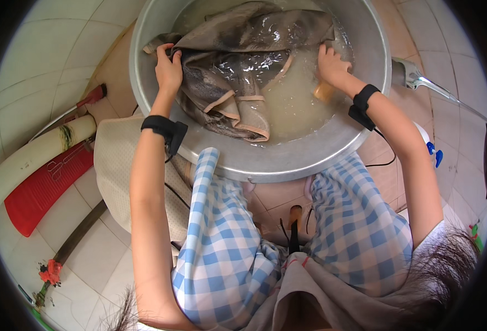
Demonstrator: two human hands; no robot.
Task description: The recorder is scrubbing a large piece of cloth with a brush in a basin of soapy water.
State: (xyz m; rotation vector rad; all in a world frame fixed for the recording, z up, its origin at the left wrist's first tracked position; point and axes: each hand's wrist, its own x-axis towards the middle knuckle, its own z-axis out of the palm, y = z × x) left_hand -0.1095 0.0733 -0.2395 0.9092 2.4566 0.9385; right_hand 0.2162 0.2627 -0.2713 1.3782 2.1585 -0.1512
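A wet grey-brown cloth with tan bound edges lies bunched and folded, partly under cloudy water, in a large round metal basin. My left hand is closed on its left side, thumb and fingers pinching a fold near the basin's left wall. At the cloth's right corner, my right hand has its fingers curled against the edge and seems to grip it. Just below that palm shows a tan block-like thing, partly hidden and blurred; its kind is unclear.
A beige textured mat lies left of the basin. Farther left are a red ridged plastic board and a pale cylinder by the tiled wall. A silver metal handle stands at the right. A dark cable hangs from my right wristband.
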